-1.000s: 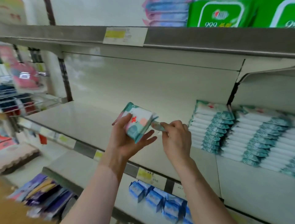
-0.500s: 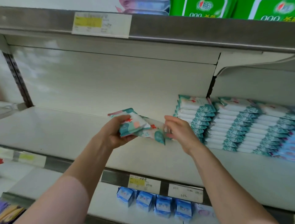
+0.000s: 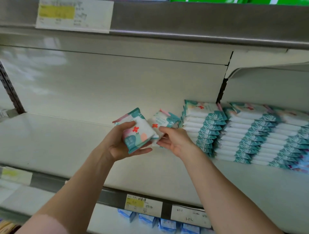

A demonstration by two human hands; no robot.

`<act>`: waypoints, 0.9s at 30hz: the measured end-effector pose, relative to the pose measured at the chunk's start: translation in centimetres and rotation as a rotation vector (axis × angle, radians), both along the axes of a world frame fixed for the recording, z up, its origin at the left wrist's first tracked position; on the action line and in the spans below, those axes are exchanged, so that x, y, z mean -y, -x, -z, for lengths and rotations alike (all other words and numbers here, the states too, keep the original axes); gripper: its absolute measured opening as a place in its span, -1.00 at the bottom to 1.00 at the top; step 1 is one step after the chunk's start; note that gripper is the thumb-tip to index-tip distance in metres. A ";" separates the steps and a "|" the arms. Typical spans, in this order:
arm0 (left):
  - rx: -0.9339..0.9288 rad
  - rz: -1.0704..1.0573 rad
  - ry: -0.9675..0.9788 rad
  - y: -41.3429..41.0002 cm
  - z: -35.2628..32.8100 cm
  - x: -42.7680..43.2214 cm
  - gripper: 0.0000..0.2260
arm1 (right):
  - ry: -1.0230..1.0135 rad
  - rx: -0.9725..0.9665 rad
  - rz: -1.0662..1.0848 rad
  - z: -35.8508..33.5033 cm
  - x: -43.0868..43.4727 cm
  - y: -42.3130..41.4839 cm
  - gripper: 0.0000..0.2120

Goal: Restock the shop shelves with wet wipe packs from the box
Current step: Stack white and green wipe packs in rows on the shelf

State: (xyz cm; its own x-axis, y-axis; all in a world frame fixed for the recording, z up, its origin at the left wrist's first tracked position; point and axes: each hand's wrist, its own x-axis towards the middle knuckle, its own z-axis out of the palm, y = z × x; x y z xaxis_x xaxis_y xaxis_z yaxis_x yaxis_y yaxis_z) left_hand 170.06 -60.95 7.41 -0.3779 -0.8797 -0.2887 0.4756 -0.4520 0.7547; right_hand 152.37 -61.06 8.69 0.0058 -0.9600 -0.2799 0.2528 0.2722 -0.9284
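Left hand [image 3: 117,143] is gripping a wet wipe pack [image 3: 138,132], thumb on the printed front, fingers curling under its lower edge. The pack is tilting, teal ends, red cross mark facing the camera. Right hand [image 3: 177,142] is pinching a 2nd pack [image 3: 161,122] at its lower corner between thumb and fingertips, with the other fingers loosely spread below. The 2 packs are touching edge to edge, both being held in the air above the middle shelf [image 3: 50,142], not resting on it.

Just right of the 2nd pack, a stack of matching packs [image 3: 202,127] is sitting on the same shelf, and a further stack [image 3: 254,137] is leaning just beside it, running off to the right edge. The count per stack cannot be told.

A price label [image 3: 143,203] is showing on the shelf's front rail, and a bigger label [image 3: 73,15] on the rail above. Blue packs [image 3: 167,223] are lining the shelf below. Green packaging [image 3: 234,1] is peeking in at the top edge.
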 end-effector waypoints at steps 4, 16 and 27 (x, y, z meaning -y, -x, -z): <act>0.121 -0.075 -0.042 0.7 -0.7 1.1 -0.82 | -0.012 -0.092 -0.091 0.8 0.5 0.6 -0.93; 0.284 -0.219 -0.071 2.6 -1.6 5.7 -0.81 | -0.143 -0.017 0.125 4.2 1.7 2.0 -0.82; 0.335 -0.186 -0.173 3.5 1.7 6.8 -0.78 | -0.027 -0.670 0.219 8.0 2.2 1.5 -0.73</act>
